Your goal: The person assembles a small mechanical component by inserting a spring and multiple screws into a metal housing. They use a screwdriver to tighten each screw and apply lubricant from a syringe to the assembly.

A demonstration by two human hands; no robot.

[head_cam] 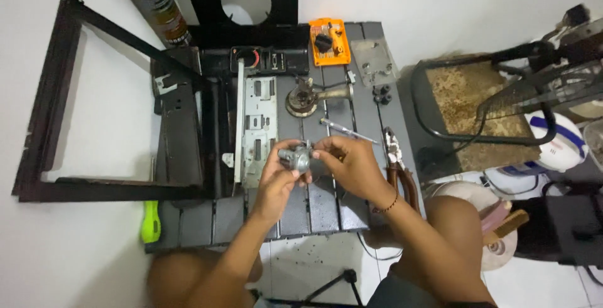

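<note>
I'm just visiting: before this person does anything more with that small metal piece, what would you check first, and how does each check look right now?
1. Small grey metal part held by both hands: ok, the left hand and right hand each have a grip on it.
2. Part held over the dark slatted table, so a drop lands there: ok.
3. Screwdriver within reach: ok, it lies just beyond the hands.
4. Pliers close by: ok, beside the right wrist.
5. Loose screws or bits on the part: cannot tell, too small and blurred.
6. Brass burner piece apart from the hands: ok.
</note>
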